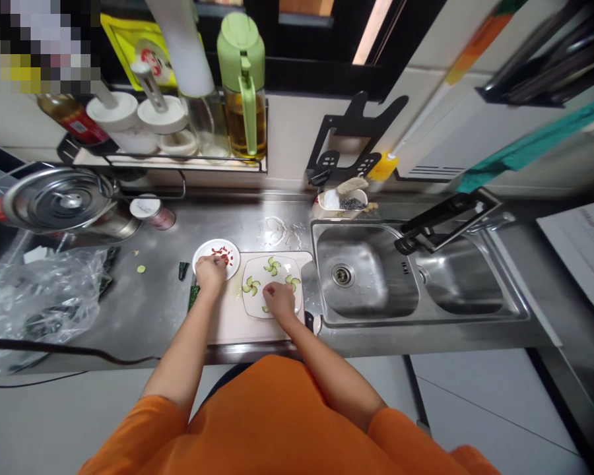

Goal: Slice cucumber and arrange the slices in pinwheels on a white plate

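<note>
My left hand point(211, 274) reaches over the near edge of a small round white plate point(202, 249). Its fingers are drawn together at small red pieces point(224, 252), and what they hold, if anything, is too small to name. My right hand point(280, 303) is closed in a pinch above a squarish white plate point(257, 263); its fingertips hide what may be between them. Green-edged cucumber slices lie there in pinwheels, one at the top point(272, 266) and one at the left point(251, 285). Two others are partly covered by the right hand. The plate rests on a pale cutting board point(222, 330).
A double sink point(371, 264) is at the right, with a knife point(311, 322) by the board's edge. Cucumber ends point(183, 270) and a plastic bag point(74, 290) lie at the left, near a lidded pot point(64, 198). Behind stands a seasoning rack point(178, 161) with an oil bottle point(242, 92).
</note>
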`<state>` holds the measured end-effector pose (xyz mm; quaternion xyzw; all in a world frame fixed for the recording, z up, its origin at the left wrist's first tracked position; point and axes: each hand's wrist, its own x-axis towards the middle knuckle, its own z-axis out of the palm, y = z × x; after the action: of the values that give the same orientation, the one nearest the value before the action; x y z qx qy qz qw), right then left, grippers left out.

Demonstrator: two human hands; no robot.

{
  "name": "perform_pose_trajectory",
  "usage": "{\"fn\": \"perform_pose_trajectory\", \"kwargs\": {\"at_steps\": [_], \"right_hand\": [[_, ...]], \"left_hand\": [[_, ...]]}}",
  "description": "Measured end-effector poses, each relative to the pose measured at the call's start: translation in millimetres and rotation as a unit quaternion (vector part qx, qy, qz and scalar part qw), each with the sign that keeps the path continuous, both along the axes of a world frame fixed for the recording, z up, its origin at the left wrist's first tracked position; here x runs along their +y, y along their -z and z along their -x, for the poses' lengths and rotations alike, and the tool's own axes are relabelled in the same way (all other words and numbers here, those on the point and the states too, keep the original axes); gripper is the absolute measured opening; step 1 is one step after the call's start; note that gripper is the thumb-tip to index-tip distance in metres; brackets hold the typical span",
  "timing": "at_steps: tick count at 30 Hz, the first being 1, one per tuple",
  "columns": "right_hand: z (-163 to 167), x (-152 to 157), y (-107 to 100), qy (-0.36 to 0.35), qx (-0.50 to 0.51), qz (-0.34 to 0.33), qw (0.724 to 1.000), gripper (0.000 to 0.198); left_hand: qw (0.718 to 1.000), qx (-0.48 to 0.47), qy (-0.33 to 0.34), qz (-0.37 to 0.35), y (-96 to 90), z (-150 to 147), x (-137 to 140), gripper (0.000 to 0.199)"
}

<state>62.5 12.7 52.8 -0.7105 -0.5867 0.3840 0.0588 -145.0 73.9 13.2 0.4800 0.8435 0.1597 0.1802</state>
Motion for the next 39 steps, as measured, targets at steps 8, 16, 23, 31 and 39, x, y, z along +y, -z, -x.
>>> {"fn": "perform_pose_trajectory", "kwargs": {"at_steps": [8,16,23,31,39], "right_hand": [[-3,0,2,0.001,0.016,-0.009,1.0,0.019],[-7,2,6,-0.001,0.01,-0.026,1.0,0.018],[-16,12,0,0.003,-0.013,-0.064,0.998,0.02],[-29,23,1,0.001,-0.048,-0.081,0.996,0.022],[-28,28,-1,-0.026,-0.07,-0.099,0.992,0.032]], "left_hand": [[0.998,-0.021,-0.022,-0.048,-3.2,2,-4,0.025],[0.991,-0.054,0.044,-0.111,-15.8,-15,-13,0.021],[0.969,-0.125,0.165,-0.131,-18.0,-60,-10,0.016],[0.961,-0.122,0.236,-0.078,-14.7,-99,-5,0.012],[0.963,-0.089,0.244,-0.065,-12.6,-106,-1,0.016]]}}
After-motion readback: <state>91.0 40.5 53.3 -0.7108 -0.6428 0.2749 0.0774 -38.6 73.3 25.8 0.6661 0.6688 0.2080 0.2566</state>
